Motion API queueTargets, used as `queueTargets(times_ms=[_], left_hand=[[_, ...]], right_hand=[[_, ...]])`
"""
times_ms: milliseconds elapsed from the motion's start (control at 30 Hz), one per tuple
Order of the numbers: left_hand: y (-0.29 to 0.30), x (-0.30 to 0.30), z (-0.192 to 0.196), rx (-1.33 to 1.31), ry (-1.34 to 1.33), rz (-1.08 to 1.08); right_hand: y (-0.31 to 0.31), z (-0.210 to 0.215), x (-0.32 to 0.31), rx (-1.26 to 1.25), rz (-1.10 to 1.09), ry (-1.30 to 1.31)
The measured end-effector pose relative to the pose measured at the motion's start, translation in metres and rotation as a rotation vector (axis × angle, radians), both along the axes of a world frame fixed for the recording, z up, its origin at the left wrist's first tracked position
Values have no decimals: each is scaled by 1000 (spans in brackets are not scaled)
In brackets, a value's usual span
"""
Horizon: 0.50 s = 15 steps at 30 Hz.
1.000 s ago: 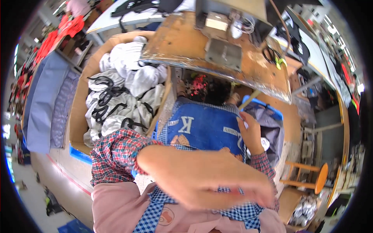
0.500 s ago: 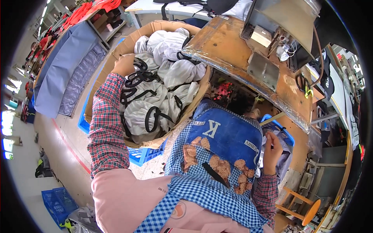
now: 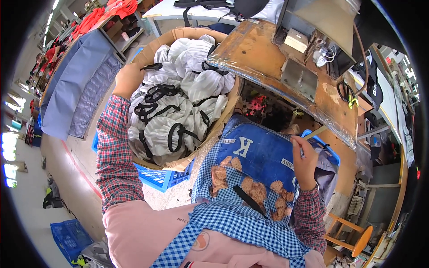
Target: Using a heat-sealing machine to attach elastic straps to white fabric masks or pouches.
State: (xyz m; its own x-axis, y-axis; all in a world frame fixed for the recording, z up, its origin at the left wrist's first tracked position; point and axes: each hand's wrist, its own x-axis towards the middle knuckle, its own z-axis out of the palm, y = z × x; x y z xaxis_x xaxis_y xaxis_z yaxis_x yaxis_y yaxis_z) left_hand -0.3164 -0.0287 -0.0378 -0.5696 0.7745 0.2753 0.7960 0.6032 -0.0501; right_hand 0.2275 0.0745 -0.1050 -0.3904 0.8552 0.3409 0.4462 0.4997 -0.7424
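My left hand is closed at the left rim of a large cardboard box, its fingers pinching the end of a black strap. The strap reaches over white fabric pieces heaped in the box, several with black straps of their own lying in loops. My right hand is raised beside the right edge of my blue apron, over my lap. Its thumb and fingers are drawn together. Whether anything small lies between them cannot be made out.
A worn wooden machine table with a plastic-wrapped edge stands ahead to the right. The box sits in a blue crate. Right of my lap is another blue crate with grey cloth; a wooden stool stands lower right.
My left hand has moved left and slightly down to the box rim, drawing a black strap along. My right hand has risen a little toward the left, its fingers drawn closer together.
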Motion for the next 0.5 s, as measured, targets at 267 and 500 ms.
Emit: queueTargets(times_ms=[267,500], left_hand=[[19,173,71,52,-753,-561],[51,264,70,-229,-1092,-881]], right_hand=[[-3,42,-43,122,279,177],[-2,56,-43,-172,291,331]])
